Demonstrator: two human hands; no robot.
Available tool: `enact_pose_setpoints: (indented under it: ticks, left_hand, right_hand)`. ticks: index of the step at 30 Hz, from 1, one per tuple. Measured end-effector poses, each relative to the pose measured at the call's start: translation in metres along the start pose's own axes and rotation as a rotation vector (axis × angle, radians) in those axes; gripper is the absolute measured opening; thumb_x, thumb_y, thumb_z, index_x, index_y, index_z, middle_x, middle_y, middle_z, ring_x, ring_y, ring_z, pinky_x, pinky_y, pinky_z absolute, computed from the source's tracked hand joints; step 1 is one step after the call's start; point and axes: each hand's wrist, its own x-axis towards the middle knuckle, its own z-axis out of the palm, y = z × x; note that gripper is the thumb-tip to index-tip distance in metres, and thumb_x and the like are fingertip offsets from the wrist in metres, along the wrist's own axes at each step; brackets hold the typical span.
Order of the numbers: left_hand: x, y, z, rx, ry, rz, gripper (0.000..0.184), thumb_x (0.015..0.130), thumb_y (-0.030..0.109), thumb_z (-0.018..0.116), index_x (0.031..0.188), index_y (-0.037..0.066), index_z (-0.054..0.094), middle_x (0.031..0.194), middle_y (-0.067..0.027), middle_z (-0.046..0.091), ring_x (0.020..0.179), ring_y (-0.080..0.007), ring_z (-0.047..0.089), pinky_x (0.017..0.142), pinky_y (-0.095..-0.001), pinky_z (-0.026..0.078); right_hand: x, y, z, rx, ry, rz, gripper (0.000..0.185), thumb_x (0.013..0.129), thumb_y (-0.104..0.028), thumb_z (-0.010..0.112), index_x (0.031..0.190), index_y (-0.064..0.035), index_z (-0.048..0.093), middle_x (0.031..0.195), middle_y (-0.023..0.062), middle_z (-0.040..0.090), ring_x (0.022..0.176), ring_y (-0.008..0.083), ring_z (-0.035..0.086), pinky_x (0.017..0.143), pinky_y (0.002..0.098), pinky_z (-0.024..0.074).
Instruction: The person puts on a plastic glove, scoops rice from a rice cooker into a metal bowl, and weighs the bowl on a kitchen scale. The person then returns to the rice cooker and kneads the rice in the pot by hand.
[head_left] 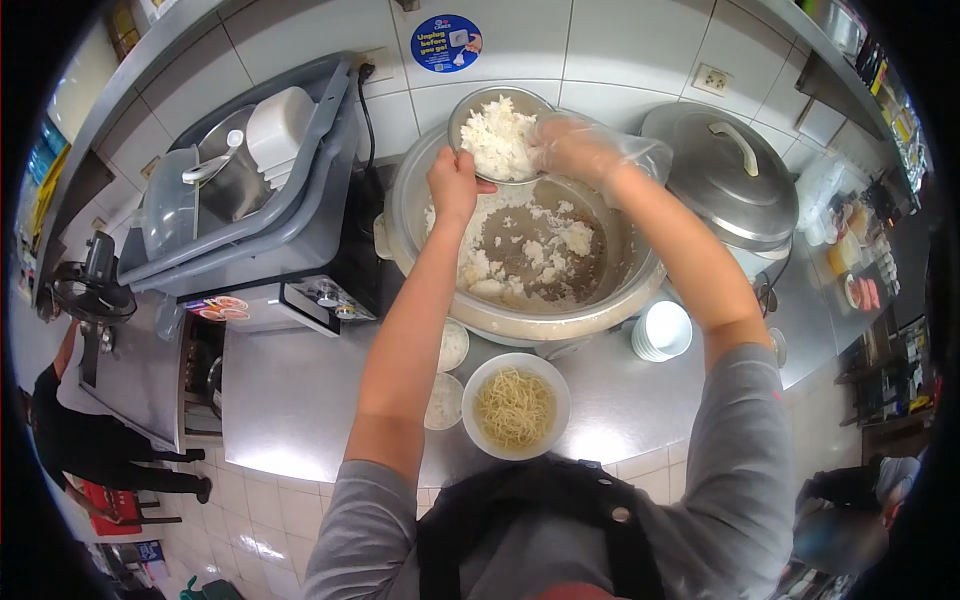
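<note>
My left hand (456, 182) is closed on the rim of a metal bowl (458, 112) heaped with white cooked rice (497, 138). My right hand (580, 152), in a loose clear plastic glove, is at the bowl's right edge against the rice; its fingers are blurred and partly hidden. Both hands are over the far side of a large round rice pot (640, 275), which has clumps of rice stuck to its bottom and side. In front of the pot, a white bowl of noodles (515, 405) stands near the counter's edge.
Two small bowls of rice (444, 402) stand beside the noodles, partly behind my left forearm. Stacked white cups (662, 331) are at right. A lidded pot (720, 175) stands behind my right arm. A grey tub (240, 245) holds dishes. A person (100, 430) stands far left.
</note>
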Motion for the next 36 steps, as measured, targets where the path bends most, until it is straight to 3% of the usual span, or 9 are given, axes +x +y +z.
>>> enact_pose_setpoints:
  ticks: [14,20,23,25,27,28,31,34,36]
  left_hand:
    - [0.001,-0.005,0.004,0.030,-0.210,-0.093,0.023,0.094,0.013,0.044,0.093,-0.009,0.051,0.084,-0.0188,0.063,0.059,-0.0276,0.068,0.048,-0.0330,0.059]
    - [0.005,-0.013,-0.002,0.122,-0.050,-0.044,0.021,0.093,0.009,0.045,0.088,-0.011,0.049,0.070,-0.0207,0.064,0.051,-0.0296,0.067,0.042,-0.0342,0.056]
    - [0.005,-0.013,-0.004,0.115,0.027,-0.027,0.021,0.094,0.009,0.043,0.090,-0.011,0.050,0.068,-0.0200,0.064,0.050,-0.0290,0.067,0.042,-0.0339,0.055]
    - [0.004,-0.007,-0.003,0.093,0.062,-0.012,0.021,0.094,0.008,0.043,0.091,-0.011,0.050,0.068,-0.0198,0.064,0.050,-0.0287,0.067,0.041,-0.0336,0.055]
    - [0.005,-0.005,-0.002,0.045,0.136,-0.002,0.021,0.094,0.007,0.042,0.092,-0.012,0.051,0.067,-0.0195,0.064,0.050,-0.0280,0.067,0.042,-0.0330,0.055]
    - [0.004,-0.005,-0.002,0.044,0.135,-0.003,0.021,0.094,0.007,0.042,0.092,-0.012,0.051,0.067,-0.0195,0.064,0.050,-0.0280,0.067,0.042,-0.0330,0.055]
    - [0.005,-0.004,-0.004,0.053,0.112,-0.008,0.021,0.095,0.007,0.042,0.094,-0.012,0.051,0.068,-0.0189,0.064,0.050,-0.0278,0.067,0.042,-0.0328,0.055]
    - [0.001,-0.003,-0.004,0.077,0.090,0.019,0.021,0.095,0.007,0.042,0.093,-0.012,0.051,0.068,-0.0190,0.064,0.050,-0.0274,0.067,0.042,-0.0331,0.055]
    - [0.001,0.000,-0.003,0.109,0.080,0.023,0.021,0.095,0.008,0.044,0.092,-0.011,0.052,0.069,-0.0197,0.065,0.050,-0.0272,0.067,0.042,-0.0333,0.055]
  right_hand:
    - [0.039,0.019,0.016,0.276,-0.059,-0.201,0.025,0.080,-0.009,0.069,0.105,-0.0091,0.071,0.100,0.0120,0.069,0.097,0.0292,0.063,0.091,0.0358,0.0487]
    - [0.032,0.028,-0.017,-0.021,0.277,-0.132,0.028,0.080,-0.021,0.067,0.106,-0.0097,0.070,0.104,0.0147,0.067,0.100,0.0286,0.063,0.093,0.0386,0.0474]
    - [0.032,0.027,-0.036,0.344,-0.010,0.378,0.026,0.087,-0.023,0.060,0.102,-0.0042,0.069,0.099,0.0143,0.068,0.092,0.0228,0.064,0.083,0.0364,0.0489]
    - [0.032,0.042,0.004,-0.083,-0.278,0.259,0.026,0.089,-0.026,0.057,0.099,-0.0055,0.069,0.084,0.0098,0.070,0.074,0.0162,0.062,0.073,0.0348,0.0495]
    - [0.002,0.026,0.043,0.073,-0.645,0.114,0.028,0.089,-0.027,0.059,0.106,-0.0081,0.069,0.094,0.0105,0.071,0.081,0.0186,0.063,0.077,0.0335,0.0501]
    - [-0.016,0.055,0.104,0.524,-0.698,0.098,0.031,0.088,-0.030,0.060,0.113,-0.0130,0.068,0.103,0.0123,0.069,0.090,0.0240,0.064,0.084,0.0360,0.0500]
    - [-0.060,-0.016,0.086,0.085,-0.890,-0.282,0.053,0.080,-0.026,0.067,0.131,-0.0171,0.058,0.127,0.0143,0.059,0.116,0.0284,0.056,0.096,0.0444,0.0445]
    - [-0.061,-0.030,0.086,-0.216,-1.318,-0.407,0.045,0.082,-0.038,0.065,0.121,-0.0142,0.064,0.114,0.0132,0.066,0.105,0.0308,0.060,0.094,0.0408,0.0441]
    - [-0.085,-0.021,0.101,-0.158,-1.289,-0.342,0.045,0.082,-0.036,0.066,0.120,-0.0125,0.065,0.111,0.0126,0.067,0.102,0.0298,0.061,0.091,0.0409,0.0453]
